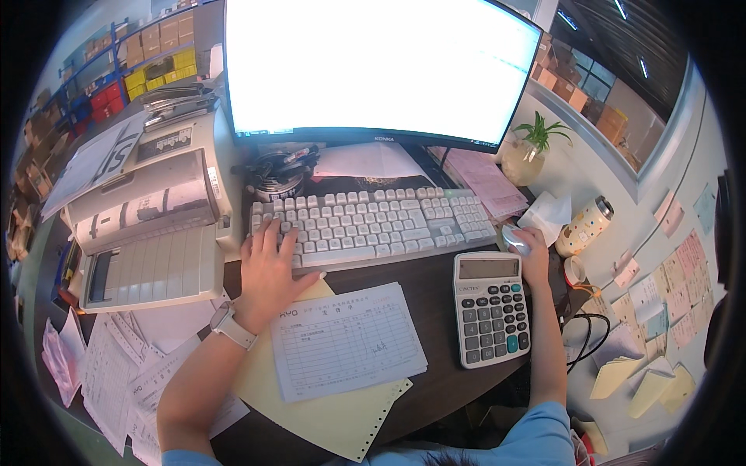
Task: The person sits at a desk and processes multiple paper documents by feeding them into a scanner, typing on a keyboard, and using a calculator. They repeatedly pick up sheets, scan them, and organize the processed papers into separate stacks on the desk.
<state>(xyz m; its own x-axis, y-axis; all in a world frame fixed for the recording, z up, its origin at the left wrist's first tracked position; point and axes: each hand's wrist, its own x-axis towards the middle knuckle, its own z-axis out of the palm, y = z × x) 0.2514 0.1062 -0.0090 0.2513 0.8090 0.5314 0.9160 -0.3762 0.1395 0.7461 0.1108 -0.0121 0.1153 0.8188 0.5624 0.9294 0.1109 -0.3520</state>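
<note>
My left hand (269, 272) rests with fingers spread on the left end of a white keyboard (365, 221), its thumb stretched out to the side. A watch with a pale strap (233, 326) is on that wrist. To the right of the keyboard, my right hand (533, 252) curls over a light-coloured computer mouse (514, 239), which it partly covers. Beside my right forearm lies a white calculator (491, 311) with grey and teal keys. Between my arms a stack of printed forms (347, 342) lies on yellow perforated paper (330, 419).
Behind the keyboard a monitor (373, 70) glows white. A beige printer (148, 225) stands at left, loose papers (116, 373) below it. At right are a potted plant (528, 159), a patterned bottle (584, 227), black cables (594, 338) and a wall with pinned notes.
</note>
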